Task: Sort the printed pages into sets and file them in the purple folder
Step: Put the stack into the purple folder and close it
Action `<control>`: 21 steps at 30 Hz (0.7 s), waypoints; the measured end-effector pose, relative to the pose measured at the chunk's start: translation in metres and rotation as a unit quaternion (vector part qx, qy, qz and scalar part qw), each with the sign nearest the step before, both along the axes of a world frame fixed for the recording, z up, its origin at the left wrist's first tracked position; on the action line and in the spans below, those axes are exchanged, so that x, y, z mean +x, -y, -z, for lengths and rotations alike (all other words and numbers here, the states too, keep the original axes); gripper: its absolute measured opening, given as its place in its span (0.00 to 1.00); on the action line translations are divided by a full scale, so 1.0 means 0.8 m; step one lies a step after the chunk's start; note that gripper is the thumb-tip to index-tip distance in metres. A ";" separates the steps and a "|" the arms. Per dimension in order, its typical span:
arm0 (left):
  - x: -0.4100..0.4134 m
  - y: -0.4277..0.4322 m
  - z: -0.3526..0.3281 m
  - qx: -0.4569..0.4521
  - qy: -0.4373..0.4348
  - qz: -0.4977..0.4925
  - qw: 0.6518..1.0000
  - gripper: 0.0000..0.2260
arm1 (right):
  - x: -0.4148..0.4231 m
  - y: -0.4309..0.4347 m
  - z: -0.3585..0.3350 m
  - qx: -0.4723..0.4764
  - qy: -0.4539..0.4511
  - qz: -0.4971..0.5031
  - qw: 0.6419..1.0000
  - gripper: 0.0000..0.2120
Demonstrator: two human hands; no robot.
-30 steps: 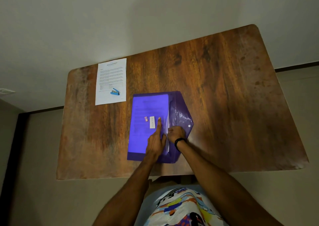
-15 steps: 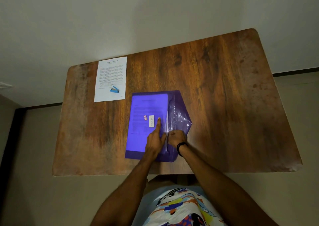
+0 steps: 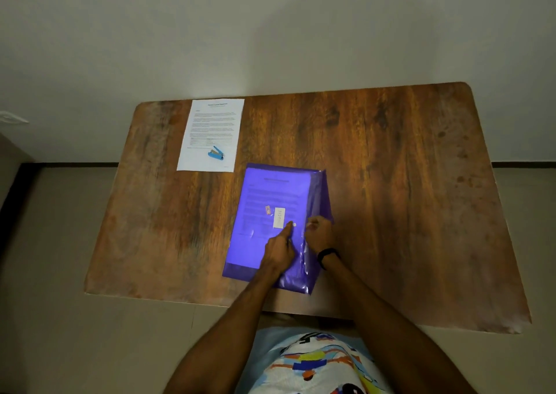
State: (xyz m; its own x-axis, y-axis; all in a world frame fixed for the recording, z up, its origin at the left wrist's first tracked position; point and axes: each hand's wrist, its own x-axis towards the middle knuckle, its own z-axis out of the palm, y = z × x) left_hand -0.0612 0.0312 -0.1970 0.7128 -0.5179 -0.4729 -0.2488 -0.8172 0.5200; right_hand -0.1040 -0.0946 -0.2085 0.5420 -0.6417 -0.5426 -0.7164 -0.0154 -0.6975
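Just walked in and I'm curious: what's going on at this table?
A person is filing papers. Some printed pages sit inside the purple folder on the table. The left hand presses a finger on the folder's front near its snap, while the right hand pinches the raised flap. Another printed sheet lies apart, a blue stapler on it.
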 end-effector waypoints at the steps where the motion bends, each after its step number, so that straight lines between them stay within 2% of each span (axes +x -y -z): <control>1: 0.010 -0.003 0.000 -0.012 0.005 -0.016 1.000 0.24 | 0.010 -0.004 0.001 0.015 0.017 -0.009 1.000 0.08; 5: 0.077 -0.028 0.006 -0.095 -0.018 -0.122 0.988 0.21 | 0.060 -0.023 -0.018 0.064 0.068 0.002 0.996 0.10; 9: 0.175 -0.066 0.022 -0.109 -0.005 -0.186 0.977 0.17 | 0.127 -0.042 -0.035 0.003 0.066 -0.030 0.997 0.13; 10: 0.216 -0.079 0.024 -0.111 -0.072 -0.112 0.985 0.15 | 0.148 -0.047 -0.035 -0.008 0.058 -0.044 0.997 0.12; 11: 0.264 -0.101 0.015 -0.151 -0.136 0.050 0.978 0.15 | 0.170 -0.052 -0.034 -0.025 0.043 -0.067 0.996 0.11; 12: 0.301 -0.118 0.018 -0.255 -0.228 0.127 0.931 0.16 | 0.194 -0.056 -0.036 -0.045 0.027 -0.096 0.994 0.09; 13: 0.328 -0.134 0.023 -0.283 -0.341 0.131 0.887 0.17 | 0.219 -0.060 -0.035 -0.064 0.004 -0.125 0.990 0.08; 14: 0.341 -0.137 0.010 -0.269 -0.408 0.098 0.867 0.17 | 0.245 -0.065 -0.037 -0.079 -0.013 -0.147 0.986 0.09; 15: 0.344 -0.135 -0.015 -0.213 -0.421 -0.006 0.882 0.16 | 0.271 -0.070 -0.036 -0.087 -0.025 -0.162 0.983 0.09; 16: 0.346 -0.126 -0.050 -0.155 -0.325 -0.124 0.924 0.17 | 0.295 -0.076 -0.032 -0.087 -0.032 -0.172 0.981 0.10; 17: 0.339 -0.123 -0.050 -0.132 -0.128 -0.243 0.952 0.16 | 0.319 -0.082 -0.030 -0.087 -0.034 -0.181 0.979 0.11; 18: 0.348 -0.125 -0.048 -0.089 0.003 -0.300 0.950 0.15 | 0.341 -0.088 -0.023 -0.085 -0.036 -0.192 0.977 0.11; 19: 0.361 -0.129 -0.037 -0.045 0.009 -0.312 0.949 0.16 | 0.361 -0.094 -0.016 -0.087 -0.040 -0.206 0.974 0.12; 21: 0.407 -0.132 -0.010 0.016 -0.038 -0.292 0.955 0.22 | 0.396 -0.104 -0.002 -0.106 -0.062 -0.238 0.964 0.18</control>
